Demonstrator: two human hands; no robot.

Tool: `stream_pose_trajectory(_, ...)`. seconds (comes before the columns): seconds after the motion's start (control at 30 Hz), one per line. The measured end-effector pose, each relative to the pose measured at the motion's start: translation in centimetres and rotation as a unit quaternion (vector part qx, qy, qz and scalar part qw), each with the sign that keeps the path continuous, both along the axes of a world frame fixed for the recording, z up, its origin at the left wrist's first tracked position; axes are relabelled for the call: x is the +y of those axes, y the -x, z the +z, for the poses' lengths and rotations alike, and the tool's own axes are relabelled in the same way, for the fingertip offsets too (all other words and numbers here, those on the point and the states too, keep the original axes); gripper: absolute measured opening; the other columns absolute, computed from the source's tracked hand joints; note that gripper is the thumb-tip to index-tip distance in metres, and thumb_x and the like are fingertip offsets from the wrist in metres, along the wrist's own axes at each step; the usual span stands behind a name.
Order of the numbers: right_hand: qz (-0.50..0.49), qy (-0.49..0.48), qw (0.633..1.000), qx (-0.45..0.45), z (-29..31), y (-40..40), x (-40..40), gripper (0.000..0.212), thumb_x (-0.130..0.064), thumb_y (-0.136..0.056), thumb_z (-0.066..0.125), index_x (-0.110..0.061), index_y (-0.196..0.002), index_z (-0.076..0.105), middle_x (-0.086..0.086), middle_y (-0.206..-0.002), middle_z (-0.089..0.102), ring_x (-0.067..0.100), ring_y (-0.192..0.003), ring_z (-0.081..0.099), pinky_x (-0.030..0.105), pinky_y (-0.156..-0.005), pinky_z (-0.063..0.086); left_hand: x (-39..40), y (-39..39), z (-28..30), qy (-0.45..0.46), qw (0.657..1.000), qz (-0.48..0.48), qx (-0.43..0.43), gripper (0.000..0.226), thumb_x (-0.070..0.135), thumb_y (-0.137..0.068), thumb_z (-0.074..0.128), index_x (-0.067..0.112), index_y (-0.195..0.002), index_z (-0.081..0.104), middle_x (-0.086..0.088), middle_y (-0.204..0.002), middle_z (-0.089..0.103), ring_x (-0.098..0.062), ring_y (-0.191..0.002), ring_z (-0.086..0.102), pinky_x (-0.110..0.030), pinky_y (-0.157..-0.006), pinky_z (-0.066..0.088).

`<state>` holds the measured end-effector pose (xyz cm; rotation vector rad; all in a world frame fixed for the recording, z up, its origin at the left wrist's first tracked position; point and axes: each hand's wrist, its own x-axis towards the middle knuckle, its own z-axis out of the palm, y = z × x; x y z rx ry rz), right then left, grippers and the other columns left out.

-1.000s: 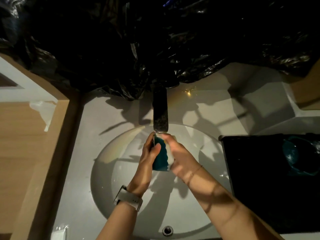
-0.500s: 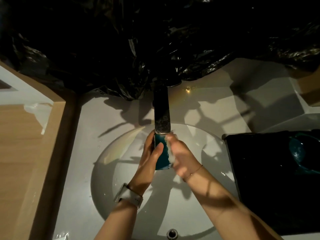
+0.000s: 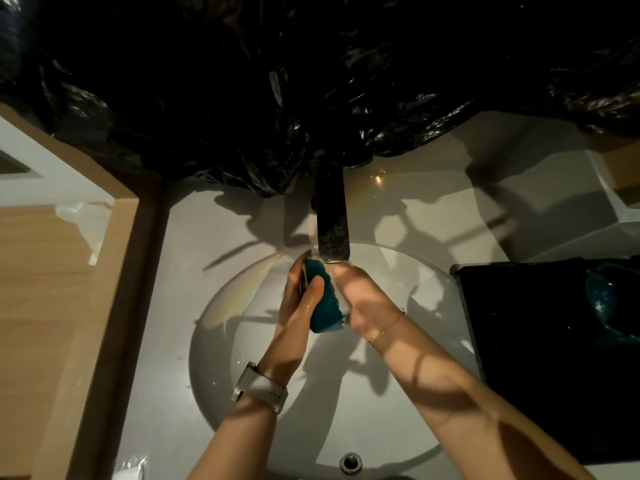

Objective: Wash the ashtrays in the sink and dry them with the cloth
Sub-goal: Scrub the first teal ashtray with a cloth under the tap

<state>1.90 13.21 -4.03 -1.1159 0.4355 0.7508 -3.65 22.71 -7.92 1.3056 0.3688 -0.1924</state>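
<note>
One teal ashtray (image 3: 323,299) mid-wash under faucet (image 3: 332,233), gripped by left hand (image 3: 298,306) and right hand (image 3: 363,303); another ashtray (image 3: 602,299) waits, drying undone.

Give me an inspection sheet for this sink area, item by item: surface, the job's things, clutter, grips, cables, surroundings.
Surface: white basin, wet, with water drops; drain at the near edge.
Job's things: teal ashtray held on edge under the tap, with foam along its right side; a second teal ashtray sits on the dark tray to the right. Cloth: nothing seen.
Clutter: clear plastic scraps on the wooden counter to the left.
Grips: left hand grips the ashtray, thumb across its face; right hand holds its other side.
Cables: nothing seen.
Surroundings: black plastic sheeting hangs behind the tap; dim light, hard shadows.
</note>
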Motion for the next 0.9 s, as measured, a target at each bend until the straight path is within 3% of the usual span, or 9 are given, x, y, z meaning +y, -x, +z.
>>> stream_pose_trajectory(0.1,-0.028,0.133,0.989,-0.059,-0.4,1.1,0.8,0.029,-0.031,-0.092,0.059,-0.004,-0.098,0.069,0.010,-0.084,0.070,0.020,-0.079,0.069,0.031,-0.074,0.054,0.4,-0.3,0.6,0.076,0.994,-0.020,0.078,0.060,0.060,-0.092,0.050,0.027,-0.142,0.047,-0.002,-0.134,0.062,-0.015,-0.121,0.062,-0.036,-0.092,0.055)
stream_pose_trajectory(0.2,-0.030,0.159,0.982,-0.093,-1.2,2.5,1.0,0.036,-0.045,-0.094,0.051,-0.012,-0.101,0.065,0.011,-0.092,0.070,0.024,-0.092,0.068,0.037,-0.081,0.055,0.3,-0.6,1.3,0.102,0.985,-0.046,0.132,0.051,0.060,-0.096,0.039,0.028,-0.131,0.059,-0.001,-0.125,0.068,-0.018,-0.115,0.065,-0.046,-0.086,0.057)
stream_pose_trajectory(0.3,0.013,0.155,0.982,-0.109,-0.5,3.3,-0.3,0.039,-0.046,-0.098,0.043,-0.015,-0.108,0.064,0.000,-0.082,0.069,0.010,-0.078,0.067,0.021,-0.065,0.053,0.2,-0.5,1.6,0.150,0.974,-0.023,0.170,0.050,0.056,-0.093,0.045,0.023,-0.123,0.067,-0.006,-0.120,0.071,-0.023,-0.109,0.068,-0.047,-0.086,0.056)
stream_pose_trajectory(0.4,0.062,0.135,0.977,-0.150,-0.7,3.9,-2.1,0.024,-0.033,-0.099,0.047,-0.018,-0.109,0.064,-0.004,-0.091,0.073,0.006,-0.084,0.070,0.018,-0.074,0.053,0.4,-0.8,1.2,0.235,0.945,0.035,0.225,0.053,0.061,-0.089,0.049,0.018,-0.110,0.072,-0.011,-0.111,0.073,-0.028,-0.095,0.071,-0.048,-0.085,0.055)
stream_pose_trajectory(0.5,0.009,0.114,0.979,-0.166,0.8,3.5,-4.6,0.018,-0.022,-0.099,0.050,-0.012,-0.105,0.064,0.000,-0.087,0.070,0.000,-0.073,0.069,0.010,-0.065,0.049,0.9,-0.6,0.8,0.305,0.925,0.045,0.220,0.060,0.059,-0.091,0.047,0.012,-0.122,0.067,-0.016,-0.127,0.067,-0.038,-0.116,0.061,-0.061,-0.105,0.040)
stream_pose_trajectory(0.57,-0.023,0.090,0.979,-0.184,1.8,3.0,-6.1,0.025,-0.025,-0.098,0.052,-0.007,-0.113,0.060,0.010,-0.094,0.068,0.011,-0.087,0.070,0.018,-0.077,0.051,1.2,-0.4,0.6,0.337,0.919,0.040,0.201,0.062,0.057,-0.093,0.047,0.011,-0.133,0.060,-0.017,-0.136,0.060,-0.041,-0.129,0.051,-0.065,-0.109,0.032)
stream_pose_trajectory(0.67,0.010,0.106,0.974,-0.202,2.0,2.2,-7.4,0.045,-0.056,-0.086,0.057,-0.028,-0.121,0.057,0.012,-0.122,0.062,0.028,-0.120,0.057,0.045,-0.108,0.037,1.3,0.0,0.0,0.380,0.905,0.038,0.188,0.063,0.058,-0.093,0.048,0.014,-0.138,0.055,-0.019,-0.140,0.056,-0.044,-0.132,0.048,-0.068,-0.109,0.029)
stream_pose_trajectory(0.77,0.104,0.156,0.948,-0.255,1.5,1.8,-6.8,0.028,-0.037,-0.097,0.038,-0.017,-0.100,0.058,0.018,-0.099,0.057,0.030,-0.093,0.056,0.051,-0.102,0.043,0.8,0.1,0.2,0.375,0.911,0.022,0.172,0.059,0.057,-0.095,0.044,0.012,-0.124,0.068,-0.018,-0.138,0.058,-0.044,-0.128,0.049,-0.067,-0.112,0.023)
stream_pose_trajectory(0.9,0.182,0.313,0.883,-0.297,-1.1,1.4,-5.5,0.036,-0.025,-0.099,0.046,-0.016,-0.134,0.045,0.002,-0.116,0.040,0.019,-0.113,0.047,0.009,-0.087,0.034,0.4,0.1,-0.1,0.383,0.909,0.011,0.163,0.064,0.060,-0.093,0.046,0.013,-0.133,0.060,-0.020,-0.143,0.052,-0.046,-0.135,0.043,-0.070,-0.112,0.022)
